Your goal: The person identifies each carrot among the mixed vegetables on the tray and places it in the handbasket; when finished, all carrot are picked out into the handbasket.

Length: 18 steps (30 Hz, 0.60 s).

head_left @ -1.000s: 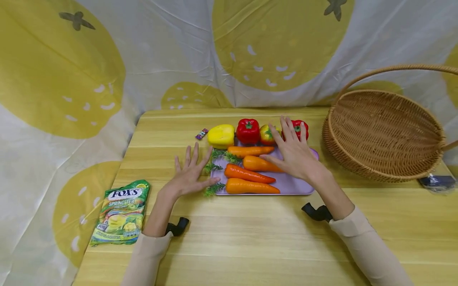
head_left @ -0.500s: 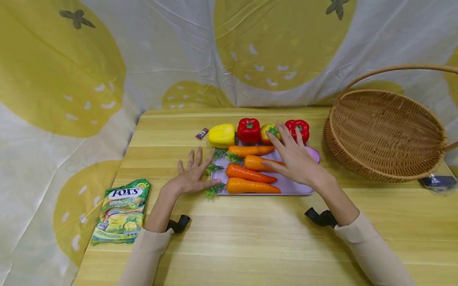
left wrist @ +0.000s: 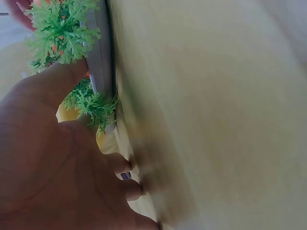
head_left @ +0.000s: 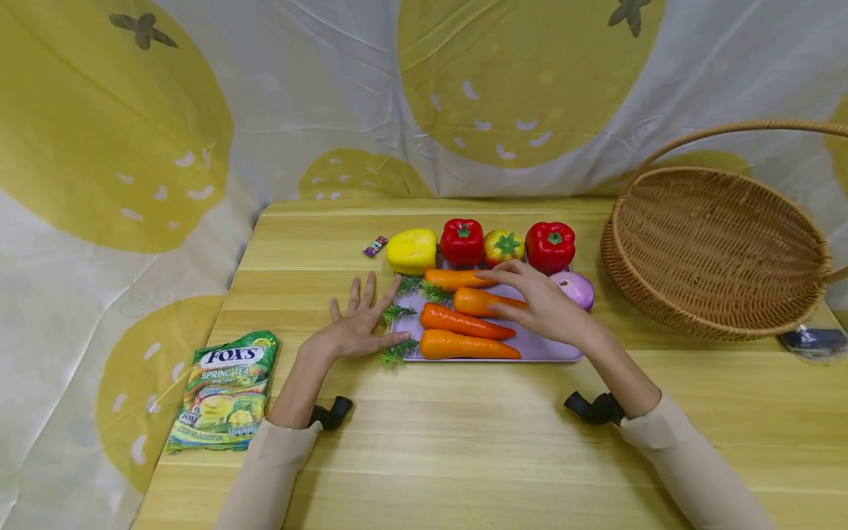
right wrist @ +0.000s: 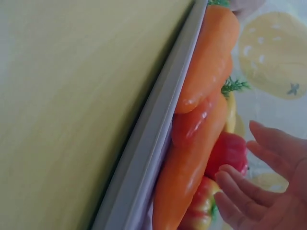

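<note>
Orange, the rearmost carrot (head_left: 452,280) ends unseen behind the right hand (head_left: 543,302), grip spread, the left hand (head_left: 351,330) likewise.

The head view crops the basket handle (head_left: 768,126) at three o'clock; the right hand (head_left: 539,298) hides the tip of the farthest carrot (head_left: 453,280).

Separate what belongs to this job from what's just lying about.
Probably the job, grouped together: carrots, lilac tray, yellow pepper, red peppers, red-yellow fruit, purple vegetable; perhaps wicker basket.

Apparently lying about: Fox's bag, small wrapped candy, dark packet.
</note>
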Tool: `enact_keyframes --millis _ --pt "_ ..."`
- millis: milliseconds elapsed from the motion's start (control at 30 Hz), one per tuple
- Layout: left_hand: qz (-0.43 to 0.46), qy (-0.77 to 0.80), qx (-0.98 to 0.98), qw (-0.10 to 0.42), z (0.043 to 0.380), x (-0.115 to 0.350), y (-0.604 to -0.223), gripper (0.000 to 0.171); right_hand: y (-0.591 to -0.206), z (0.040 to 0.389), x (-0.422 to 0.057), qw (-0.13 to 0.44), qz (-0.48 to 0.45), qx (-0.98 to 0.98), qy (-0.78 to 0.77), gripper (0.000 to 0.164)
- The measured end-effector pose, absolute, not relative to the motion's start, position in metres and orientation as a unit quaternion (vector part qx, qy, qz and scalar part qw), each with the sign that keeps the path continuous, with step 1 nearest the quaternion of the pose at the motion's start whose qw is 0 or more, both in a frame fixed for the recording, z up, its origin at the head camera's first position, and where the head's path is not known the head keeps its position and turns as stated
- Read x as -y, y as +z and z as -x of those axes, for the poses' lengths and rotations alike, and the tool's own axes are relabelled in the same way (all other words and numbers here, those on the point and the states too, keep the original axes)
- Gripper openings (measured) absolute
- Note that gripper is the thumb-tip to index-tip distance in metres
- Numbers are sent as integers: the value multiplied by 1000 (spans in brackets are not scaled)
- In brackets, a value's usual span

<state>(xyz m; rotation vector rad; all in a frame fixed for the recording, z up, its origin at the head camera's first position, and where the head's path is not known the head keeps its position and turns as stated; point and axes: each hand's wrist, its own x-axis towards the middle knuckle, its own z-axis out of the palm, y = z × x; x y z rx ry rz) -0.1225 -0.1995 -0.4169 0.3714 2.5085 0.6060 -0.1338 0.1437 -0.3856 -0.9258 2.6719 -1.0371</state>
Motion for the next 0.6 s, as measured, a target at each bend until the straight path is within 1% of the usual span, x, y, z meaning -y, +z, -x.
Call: enact_keyframes --millis 133,333,600 --pt "-133 219 -930 263 126 203 -428 103 -389 137 -140 69 300 -878 -365 44" --pt "-130 206 -933 264 131 206 -437 105 -392 143 -135 55 292 -883 -364 42" --pt "-130 205 -933 266 129 205 -435 103 -398 147 -132 95 284 -881 -367 42"
